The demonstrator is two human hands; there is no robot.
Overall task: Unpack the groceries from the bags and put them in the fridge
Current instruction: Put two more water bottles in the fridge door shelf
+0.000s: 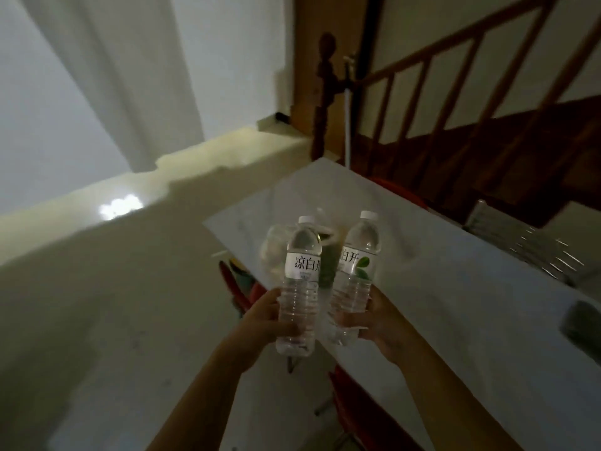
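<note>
I hold two clear water bottles with white caps and white labels, both upright in front of me. My left hand (265, 319) grips the lower part of the left bottle (300, 281). The right bottle (356, 271) is gripped low down by my right hand (379, 323). Behind the bottles, a clear plastic bag (276, 249) with pale and green contents lies on the white marble table (439, 304). No fridge is in view.
Red chairs (364, 415) stand at the table's near side and far side. A wooden stair railing (422, 92) rises at the back right. A metal rack (533, 242) sits at the right. Pale floor (113, 304) spreads to the left, with white curtains (113, 76) beyond.
</note>
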